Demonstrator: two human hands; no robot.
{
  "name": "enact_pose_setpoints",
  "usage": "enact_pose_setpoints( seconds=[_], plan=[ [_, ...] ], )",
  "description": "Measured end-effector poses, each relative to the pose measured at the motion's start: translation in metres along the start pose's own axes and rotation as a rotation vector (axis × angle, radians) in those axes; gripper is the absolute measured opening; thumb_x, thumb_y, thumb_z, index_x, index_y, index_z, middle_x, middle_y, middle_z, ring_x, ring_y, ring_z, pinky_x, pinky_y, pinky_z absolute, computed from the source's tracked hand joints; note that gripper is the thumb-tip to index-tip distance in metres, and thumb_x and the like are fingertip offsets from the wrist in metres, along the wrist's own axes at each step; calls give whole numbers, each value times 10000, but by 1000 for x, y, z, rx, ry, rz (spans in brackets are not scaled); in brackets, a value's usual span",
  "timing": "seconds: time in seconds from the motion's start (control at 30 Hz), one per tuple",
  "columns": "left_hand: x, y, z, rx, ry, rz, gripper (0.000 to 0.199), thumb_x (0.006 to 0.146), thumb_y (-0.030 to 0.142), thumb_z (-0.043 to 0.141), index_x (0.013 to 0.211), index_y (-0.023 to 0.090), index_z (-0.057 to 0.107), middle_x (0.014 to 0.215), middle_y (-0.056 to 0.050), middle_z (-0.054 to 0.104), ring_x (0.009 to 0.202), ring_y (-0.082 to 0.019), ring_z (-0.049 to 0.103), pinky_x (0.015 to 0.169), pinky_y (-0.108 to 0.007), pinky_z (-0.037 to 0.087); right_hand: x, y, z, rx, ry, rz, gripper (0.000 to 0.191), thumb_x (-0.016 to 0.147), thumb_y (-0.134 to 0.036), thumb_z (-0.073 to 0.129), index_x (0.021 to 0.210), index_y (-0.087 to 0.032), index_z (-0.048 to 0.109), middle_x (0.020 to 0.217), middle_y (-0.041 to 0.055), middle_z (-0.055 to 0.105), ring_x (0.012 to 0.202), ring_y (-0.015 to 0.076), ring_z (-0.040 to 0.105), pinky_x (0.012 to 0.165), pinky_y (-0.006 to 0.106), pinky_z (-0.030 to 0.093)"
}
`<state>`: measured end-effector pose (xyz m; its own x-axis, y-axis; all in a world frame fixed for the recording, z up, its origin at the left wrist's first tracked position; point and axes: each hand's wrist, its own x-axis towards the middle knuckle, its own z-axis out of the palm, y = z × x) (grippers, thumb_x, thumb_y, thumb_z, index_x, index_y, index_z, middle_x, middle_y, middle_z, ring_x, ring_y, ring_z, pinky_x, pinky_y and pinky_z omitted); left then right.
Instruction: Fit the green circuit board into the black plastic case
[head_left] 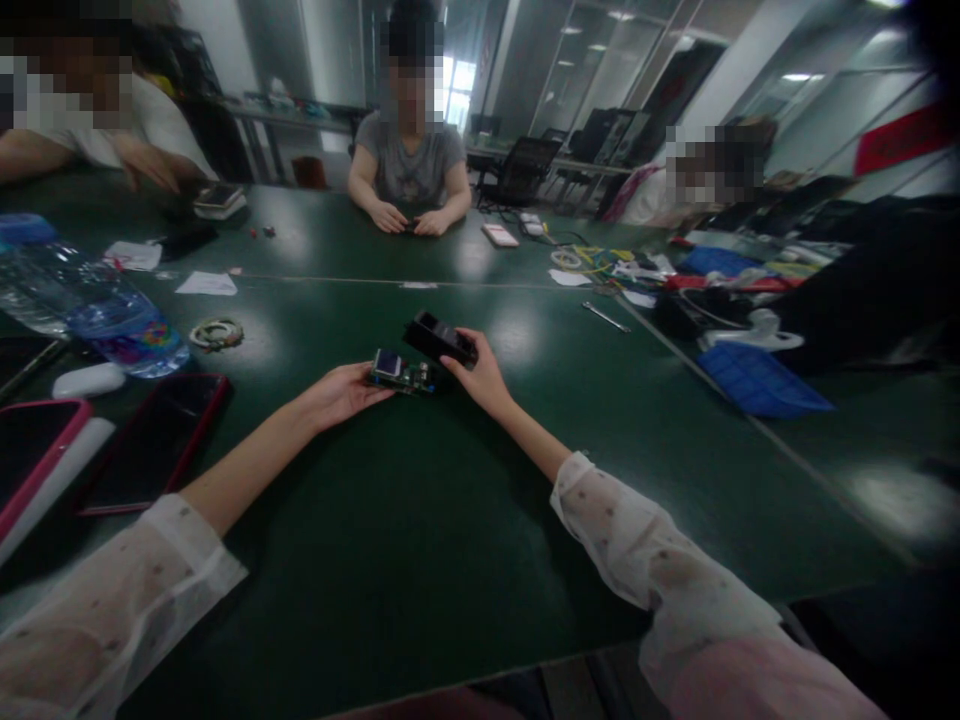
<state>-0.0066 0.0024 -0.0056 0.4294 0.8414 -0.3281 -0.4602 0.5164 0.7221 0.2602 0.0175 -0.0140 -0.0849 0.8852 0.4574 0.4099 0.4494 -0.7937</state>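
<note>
Between the fingers of my left hand (346, 396) is a green circuit board (405, 377) with a small square screen on its left part. My right hand (481, 376) grips a black plastic case (439, 338), tilted, with an opening showing near its far end. The case is just above and to the right of the board; whether the two touch I cannot tell. Both are held over the green table (420, 560). The fingers of my left hand are partly hidden behind and under the board.
On the left lie phones (154, 440), a water bottle (124, 325) and a coiled cable (216, 333). A wrench (606, 317), blue trays (757, 380) and tangled cables (592, 260) are at the right. A person in grey (411, 165) sits opposite, hands on a small dark object; other people sit at both sides.
</note>
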Motion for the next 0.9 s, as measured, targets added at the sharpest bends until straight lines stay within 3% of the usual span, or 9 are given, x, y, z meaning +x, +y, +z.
enact_pose_setpoints(
  seconds=[0.2,0.37,0.9],
  plan=[
    [-2,1,4,3,20,-9,288,940,96,503,1218,70,575,1148,-173,682,1072,-255,681,1017,-378,512,0,8,-2,-181,52,-9,488,805,-272,696,1245,-185,503,1225,145,599,1161,296,584,1004,491,486],
    [-5,3,10,8,51,-8,310,934,84,499,1239,66,552,1118,-166,687,1035,-262,693,989,-386,526,-1,15,1,-286,8,2,488,802,-231,692,1248,-182,500,1246,150,570,1174,295,570,1041,507,466],
    [-1,1,3,17,-8,-19,327,936,129,516,1260,101,550,1151,-169,684,1088,-272,676,1045,-430,482,-2,13,1,-282,-14,-16,508,803,-216,667,1272,-223,472,1242,131,533,1195,317,528,1060,563,433]
  ],
)
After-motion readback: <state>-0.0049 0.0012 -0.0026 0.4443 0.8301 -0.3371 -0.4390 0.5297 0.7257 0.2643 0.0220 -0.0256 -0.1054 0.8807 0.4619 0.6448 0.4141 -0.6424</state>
